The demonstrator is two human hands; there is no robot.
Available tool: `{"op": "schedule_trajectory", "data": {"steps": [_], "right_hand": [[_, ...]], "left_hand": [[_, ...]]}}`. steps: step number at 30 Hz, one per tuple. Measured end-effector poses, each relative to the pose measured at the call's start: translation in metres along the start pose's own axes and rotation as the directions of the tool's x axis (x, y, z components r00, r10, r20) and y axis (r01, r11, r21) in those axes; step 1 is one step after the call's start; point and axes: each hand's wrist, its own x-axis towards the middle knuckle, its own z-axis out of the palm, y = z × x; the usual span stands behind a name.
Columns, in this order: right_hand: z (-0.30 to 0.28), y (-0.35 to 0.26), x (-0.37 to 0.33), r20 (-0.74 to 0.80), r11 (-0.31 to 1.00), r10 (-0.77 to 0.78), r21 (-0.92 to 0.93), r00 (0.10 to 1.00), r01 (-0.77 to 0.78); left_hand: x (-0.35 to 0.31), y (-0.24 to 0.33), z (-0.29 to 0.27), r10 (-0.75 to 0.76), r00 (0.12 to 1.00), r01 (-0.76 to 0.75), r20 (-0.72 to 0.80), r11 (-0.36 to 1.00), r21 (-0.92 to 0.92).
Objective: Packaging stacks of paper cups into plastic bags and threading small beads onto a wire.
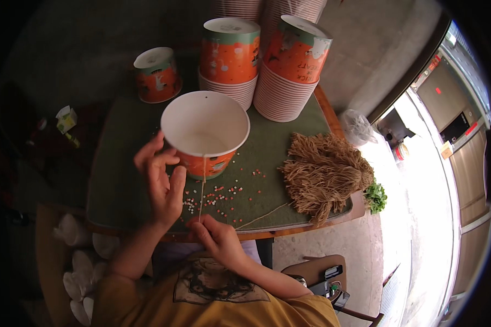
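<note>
A round paper bucket, white inside and orange and green outside, stands upright on the table in front of me. A thin tan string runs from its near rim down toward me. My right hand, at the table's front edge, pinches the string's lower end between closed fingers. Beside the bucket's left wall, my left hand is open with its fingers apart; whether a fingertip touches the wall I cannot tell. Small orange and white paper dots lie scattered below the bucket.
A thick bundle of tan strings lies at the table's right, one strand trailing leftward. Upside-down nested buckets and another stack stand behind, a single inverted bucket farther left. A chair is at lower right.
</note>
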Motion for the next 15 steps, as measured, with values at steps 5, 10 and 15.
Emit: {"op": "schedule_trajectory", "data": {"steps": [5,10,15], "right_hand": [[0.006,0.008,-0.005,0.034,0.998,-0.042,-0.044,0.999,0.043],[0.008,0.007,-0.004,0.075,0.991,-0.073,-0.107,0.995,0.081],[0.011,0.01,-0.004,0.09,0.988,-0.089,-0.121,0.992,0.099]], "left_hand": [[-0.034,0.009,-0.008,-0.447,0.89,0.453,0.088,0.849,-0.273],[-0.019,0.019,-0.007,-0.606,0.763,0.645,0.224,0.693,-0.322],[-0.019,0.012,-0.012,-0.702,0.507,0.846,0.5,0.292,-0.447]]}}
